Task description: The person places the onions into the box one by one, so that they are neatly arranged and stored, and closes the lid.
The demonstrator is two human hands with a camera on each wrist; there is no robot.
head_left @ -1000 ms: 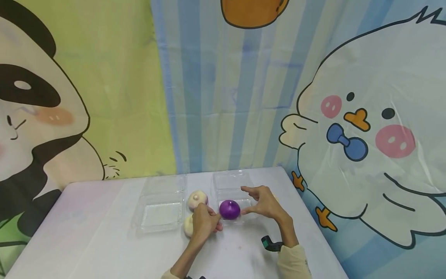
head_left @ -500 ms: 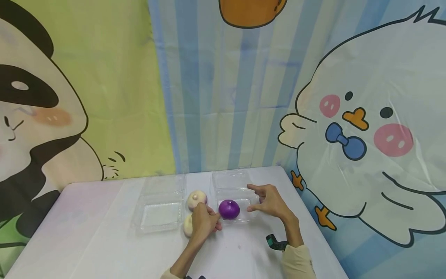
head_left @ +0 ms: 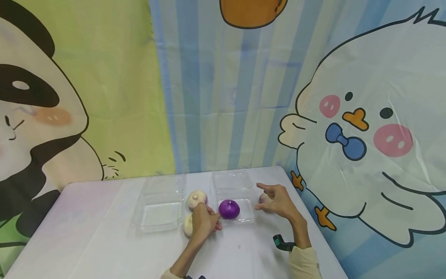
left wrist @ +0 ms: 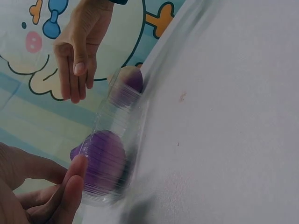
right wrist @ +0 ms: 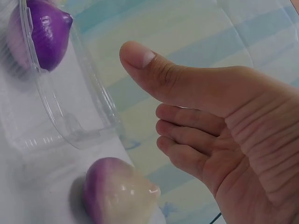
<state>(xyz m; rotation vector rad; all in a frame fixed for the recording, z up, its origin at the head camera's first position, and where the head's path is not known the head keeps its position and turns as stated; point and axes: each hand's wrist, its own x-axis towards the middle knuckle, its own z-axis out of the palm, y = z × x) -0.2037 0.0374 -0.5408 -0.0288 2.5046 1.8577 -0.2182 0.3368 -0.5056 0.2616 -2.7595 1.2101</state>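
A glossy purple toy onion [head_left: 229,209] sits in the left part of an open clear plastic clamshell box [head_left: 246,211]. My left hand [head_left: 204,221] is at the box's left edge, its curled fingers pinching the rim beside the purple onion in the left wrist view. To the right of the box, my right hand [head_left: 278,201] hovers with thumb and fingers spread apart, holding nothing. Partly behind it rests a white-and-purple toy onion [right wrist: 120,191], which stands apart from the right hand's fingers in the right wrist view.
Two more whitish onions lie left of the box: one [head_left: 197,200] behind the left hand, another [head_left: 188,225] partly hidden by it. A second open clear box [head_left: 162,215] stands farther left on the white table [head_left: 94,228]. A cartoon-printed curtain [head_left: 223,97] hangs behind.
My right hand has moved right, away from the purple onion, and the whitish onion at the right has come into view. The left hand has stayed at the box.
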